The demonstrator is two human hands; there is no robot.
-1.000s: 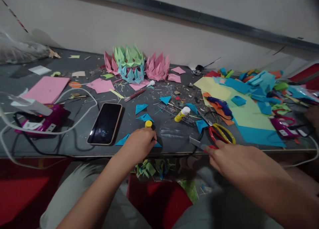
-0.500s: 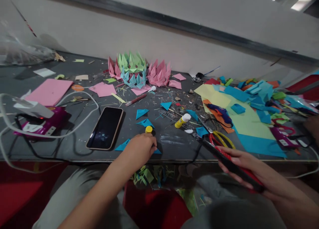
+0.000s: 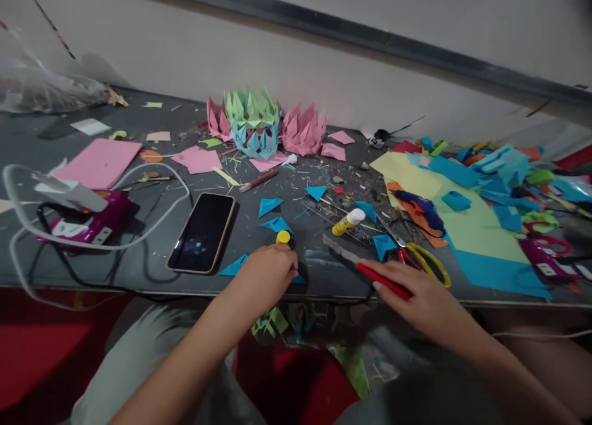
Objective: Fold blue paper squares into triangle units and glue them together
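Observation:
My left hand is closed and low over the table's front edge, fingers on a piece of blue folded paper whose tip sticks out to the right. What lies under the palm is hidden. A yellow cap stands just beyond the knuckles. My right hand grips a red-handled knife, its grey blade pointing left over the tabletop. Beyond the blade stands a yellow glue stick, uncapped, with a white tip. More blue folded triangles lie around. Scissors with yellow-and-red handles lie beside my right hand.
A phone and a purple power strip with cables lie left. Pink, green and blue folded-paper crowns stand near the wall. Coloured sheets and scraps cover the right side. Paper bits litter the tabletop.
My right hand has moved left and inward over the table, turning the knife so its blade lies nearer my left hand. My left hand keeps its place on the blue paper. The view has shifted slightly.

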